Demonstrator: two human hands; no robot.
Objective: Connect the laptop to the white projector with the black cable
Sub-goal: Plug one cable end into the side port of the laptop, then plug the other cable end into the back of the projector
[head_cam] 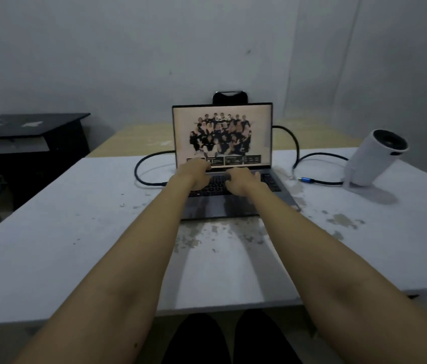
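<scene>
An open grey laptop (222, 206) sits mid-table, its screen lit with a group photo. My left hand (194, 173) and my right hand (241, 181) both rest on its keyboard, fingers spread, holding nothing. A white cylindrical projector (372, 158) stands tilted at the right, lens facing up and away. The black cable (296, 145) loops behind the laptop from its left side round to the right. Its blue plug (306, 179) lies loose on the table just left of the projector. The cable's left end is hidden behind my left forearm.
The white table (76, 232) has worn, chipped patches near the laptop. A dark phone-like object (230, 97) pokes up behind the screen. A black desk (28, 137) stands at the left. A wooden tabletop (138, 135) lies behind. My legs are below the front edge.
</scene>
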